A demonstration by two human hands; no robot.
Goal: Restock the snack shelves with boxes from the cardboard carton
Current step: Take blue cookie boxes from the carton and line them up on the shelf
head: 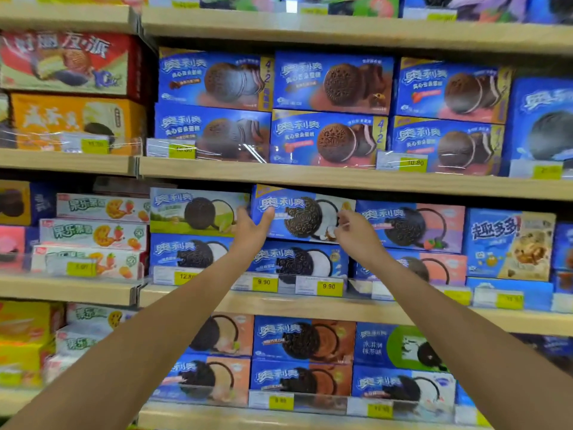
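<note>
A blue cookie box (302, 212) with a dark sandwich cookie and coconut on its front sits slightly tilted on top of a matching box (297, 259) on the middle shelf (279, 301). My left hand (252, 226) holds the tilted box's left end, thumb on the front face and fingers around the edge. My right hand (356, 234) grips its lower right corner with curled fingers. Both arms reach up from the bottom of the view. The cardboard carton is out of sight.
Stacked blue cookie boxes fill the shelves above (328, 85) and below (304, 339). A green-fronted box (198, 211) and a pink-fronted box (412, 225) flank the held box closely. White fruit-biscuit boxes (93, 234) stand to the left. Yellow price tags (328, 287) line the shelf edges.
</note>
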